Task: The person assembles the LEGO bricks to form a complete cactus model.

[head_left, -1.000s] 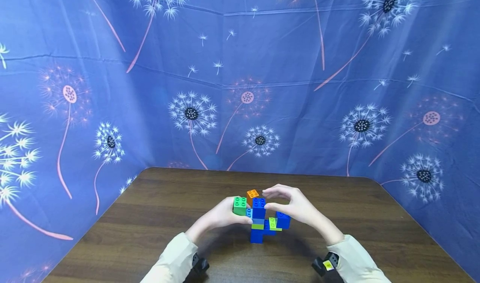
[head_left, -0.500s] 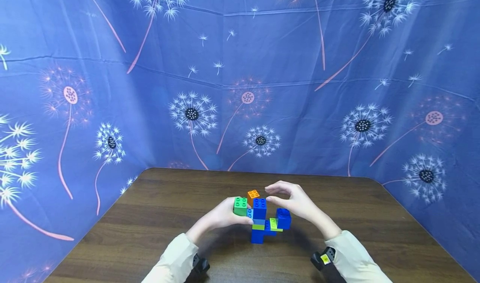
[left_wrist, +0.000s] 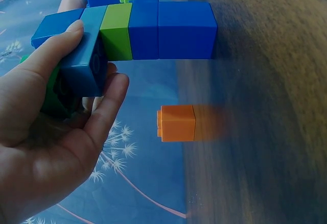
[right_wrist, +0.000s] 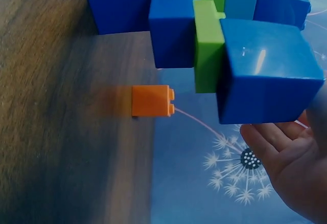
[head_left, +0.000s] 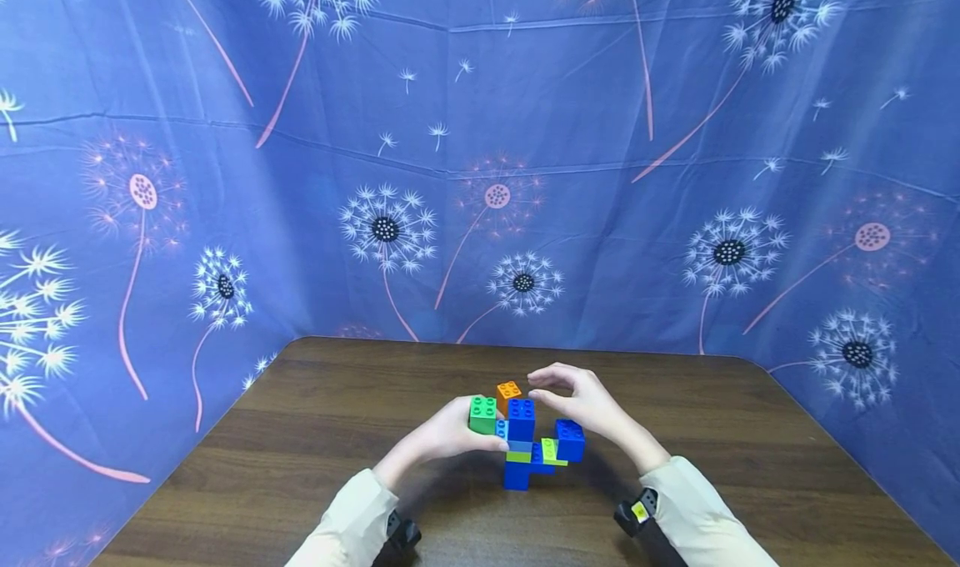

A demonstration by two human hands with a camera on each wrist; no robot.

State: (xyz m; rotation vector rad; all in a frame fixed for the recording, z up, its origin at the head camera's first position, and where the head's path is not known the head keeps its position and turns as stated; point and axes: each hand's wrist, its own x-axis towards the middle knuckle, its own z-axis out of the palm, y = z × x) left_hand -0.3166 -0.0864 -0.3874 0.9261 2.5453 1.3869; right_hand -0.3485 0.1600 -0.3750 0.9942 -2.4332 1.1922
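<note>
A structure of toy building bricks [head_left: 519, 457] stands on the table, with dark blue, light blue, lime and green bricks joined together. My left hand [head_left: 446, 430] grips it at the light blue brick [left_wrist: 84, 55], thumb on one face and fingers on the other side. The green brick [head_left: 483, 415] sits above that hand. My right hand [head_left: 581, 396] hovers by the upper dark blue brick [head_left: 521, 419], thumb and fingers apart and loosely curved around nothing. Whether its thumb tip touches that brick I cannot tell. A second dark blue brick [right_wrist: 271, 71] sits on the lime side arm.
A single orange brick [left_wrist: 177, 123] stands on the wooden table [head_left: 337, 383], behind the structure and apart from it. Blue cloth [head_left: 600, 258] with dandelion prints hangs beyond the table's far and side edges.
My right forearm has drawn slightly inward to the left, the right fingers staying close to the upper dark blue brick. The left hand keeps its grip, and the structure stands the same.
</note>
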